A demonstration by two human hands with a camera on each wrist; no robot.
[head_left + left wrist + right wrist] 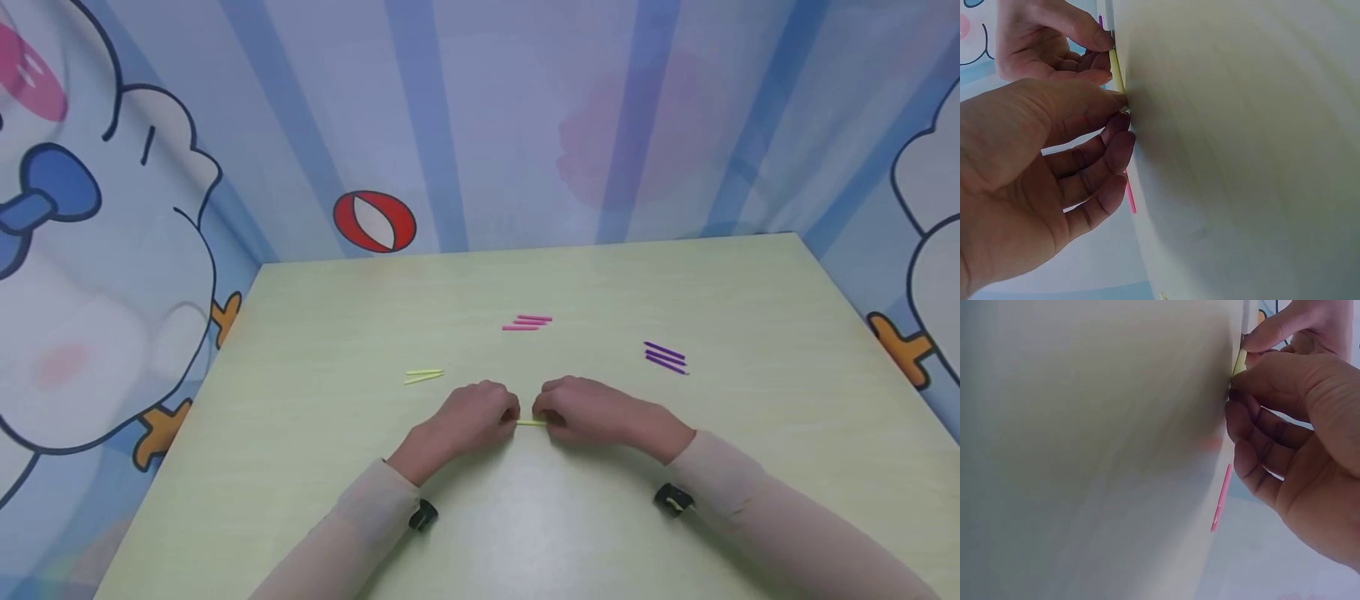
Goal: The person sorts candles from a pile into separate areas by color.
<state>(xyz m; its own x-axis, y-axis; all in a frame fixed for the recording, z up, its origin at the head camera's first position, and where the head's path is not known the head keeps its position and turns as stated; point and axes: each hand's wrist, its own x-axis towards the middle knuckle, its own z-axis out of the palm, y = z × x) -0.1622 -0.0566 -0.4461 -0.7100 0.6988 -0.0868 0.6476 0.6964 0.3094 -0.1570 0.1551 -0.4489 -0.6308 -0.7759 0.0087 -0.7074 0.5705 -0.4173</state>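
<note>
A thin yellow stick (532, 422) lies level between my two hands, close over the table. My left hand (480, 414) pinches its left end between thumb and fingertips, and my right hand (588, 410) pinches the right end the same way. In the left wrist view the yellow stick (1117, 72) shows between the two thumbs; its ends are hidden under the fingers. Beyond my left hand lie two more yellow sticks (424, 377), their right ends nearly meeting. Further back rest several pink sticks (528, 322), and to the right several purple sticks (665, 358) lie side by side.
The pale wooden table (375, 308) ends at the back against a blue striped wall (510, 125) with cartoon prints. Both forearms reach in from the front edge, with a small black wrist camera (423, 515) under the left sleeve and another black camera (673, 499) under the right.
</note>
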